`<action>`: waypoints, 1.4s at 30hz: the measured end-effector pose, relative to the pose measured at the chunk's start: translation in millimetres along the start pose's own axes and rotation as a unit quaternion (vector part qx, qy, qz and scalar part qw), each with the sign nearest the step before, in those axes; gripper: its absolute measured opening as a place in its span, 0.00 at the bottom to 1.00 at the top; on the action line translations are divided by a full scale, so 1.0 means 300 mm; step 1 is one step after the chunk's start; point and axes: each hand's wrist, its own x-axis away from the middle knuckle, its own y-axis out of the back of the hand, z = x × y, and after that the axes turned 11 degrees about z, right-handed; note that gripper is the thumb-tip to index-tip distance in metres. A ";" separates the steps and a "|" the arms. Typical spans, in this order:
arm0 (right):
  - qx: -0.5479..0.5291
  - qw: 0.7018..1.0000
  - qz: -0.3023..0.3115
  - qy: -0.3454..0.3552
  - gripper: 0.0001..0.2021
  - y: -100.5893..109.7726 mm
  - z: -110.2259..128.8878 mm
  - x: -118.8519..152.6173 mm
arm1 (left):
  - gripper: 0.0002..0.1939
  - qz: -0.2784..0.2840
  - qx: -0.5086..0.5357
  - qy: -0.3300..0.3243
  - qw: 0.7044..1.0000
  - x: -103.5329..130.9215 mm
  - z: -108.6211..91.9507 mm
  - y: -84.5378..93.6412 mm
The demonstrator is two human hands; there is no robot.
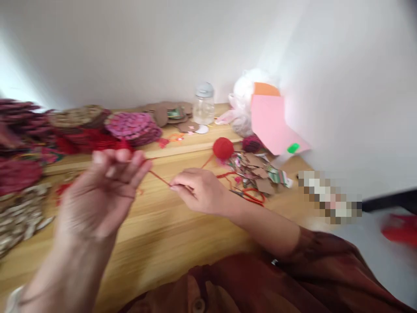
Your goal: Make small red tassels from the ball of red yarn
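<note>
Palm up, my left hand (pixel 100 195) is raised over the left part of the wooden table (pixel 156 230), its fingers loosely curved and slightly blurred. Red yarn (pixel 159 177) runs taut from behind its fingertips to my right hand (pixel 202 191), which pinches the strand between thumb and forefinger. Behind my right hand, the yarn leads to a red ball of yarn (pixel 223 148). Red woven material shows just beyond my left fingertips; whether the left fingers grip it is hidden.
Woven round pieces (pixel 133 127) are stacked at the back left. A lidded jar (pixel 203 104) stands near the wall. Orange-handled scissors (pixel 254 196) lie by cardboard scraps (pixel 257 167) at right. Pink paper (pixel 270 124) leans against a white plastic bag (pixel 241 108).
</note>
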 end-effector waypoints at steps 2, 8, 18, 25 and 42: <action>0.001 1.000 0.014 -0.008 0.09 0.005 0.006 -0.012 | 0.10 -0.018 0.054 -0.003 0.998 -0.010 0.017 -0.006; -0.023 0.998 0.061 -0.014 0.07 -0.038 -0.017 -0.036 | 0.08 -0.056 0.117 0.018 0.991 -0.052 0.065 0.088; 0.010 0.995 0.098 -0.003 0.09 -0.084 -0.039 -0.013 | 0.05 -0.070 0.113 0.041 0.990 -0.050 0.124 0.097; 0.029 0.994 0.103 0.003 0.09 -0.075 -0.034 -0.010 | 0.04 -0.062 0.099 0.055 0.992 -0.042 0.132 0.104; 0.048 0.990 0.122 0.043 0.09 -0.021 -0.013 -0.022 | 0.09 -0.019 0.019 0.142 0.990 -0.008 0.222 0.127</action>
